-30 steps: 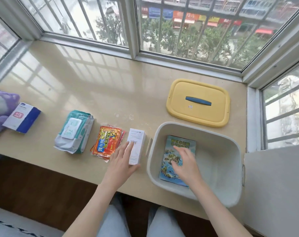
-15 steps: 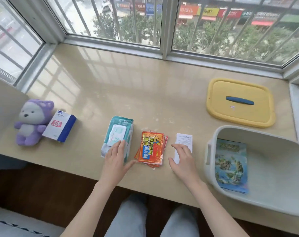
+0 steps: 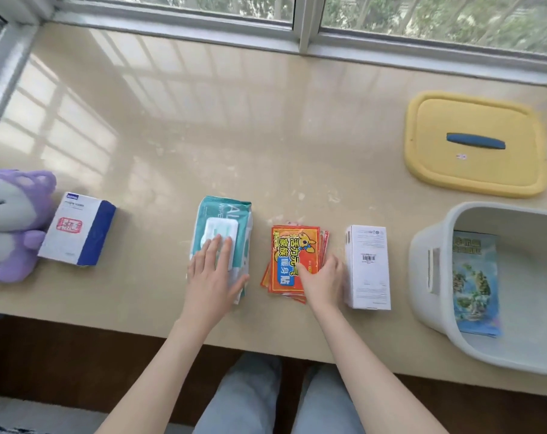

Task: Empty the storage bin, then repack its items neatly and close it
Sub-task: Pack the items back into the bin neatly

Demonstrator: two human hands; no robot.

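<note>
My left hand (image 3: 214, 274) lies flat with straight fingers on the wipes pack (image 3: 225, 220), and my right hand (image 3: 324, 277) rests with relaxed fingers on the orange sachets (image 3: 292, 249), which lie nearer to the storage bin (image 3: 429, 245); neither grips anything. The bin holds only a booklet (image 3: 474, 277). I judge the sachets are loose, so lifting them by one edge may let them fan out and slip off the desk (image 3: 266, 136).

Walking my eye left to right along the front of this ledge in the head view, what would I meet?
purple plush toy → blue and white box → wipes pack → orange sachets → white box → grey bin
</note>
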